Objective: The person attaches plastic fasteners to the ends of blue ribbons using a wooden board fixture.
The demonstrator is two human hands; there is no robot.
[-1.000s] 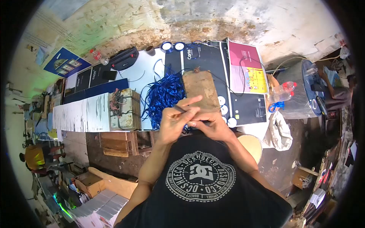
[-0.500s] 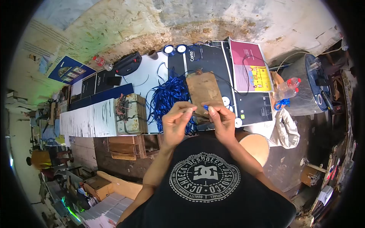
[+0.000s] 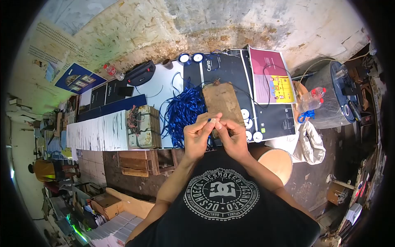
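My left hand (image 3: 197, 133) is pinched on a small bit of blue ribbon at its fingertips. Fingertip to fingertip with it, my right hand (image 3: 231, 136) is closed too, and whatever it holds is too small to make out. Both are over the near end of a worn brown board (image 3: 222, 101). A tangled heap of blue ribbon (image 3: 183, 111) lies just left of the board. White-centred spools (image 3: 245, 113) sit beside the board's right edge.
A long row of white paper stacks (image 3: 98, 129) ends at a tied block (image 3: 144, 127). Blue spools (image 3: 184, 58) stand near the wall. Plastic bottles (image 3: 314, 96) are at the right, beside a grey drum (image 3: 329, 92). A person (image 3: 45, 169) is far left.
My hands have come together, their fingertips now meeting. The blue piece that showed at my right fingertips now shows as a small bit by my left fingertips.
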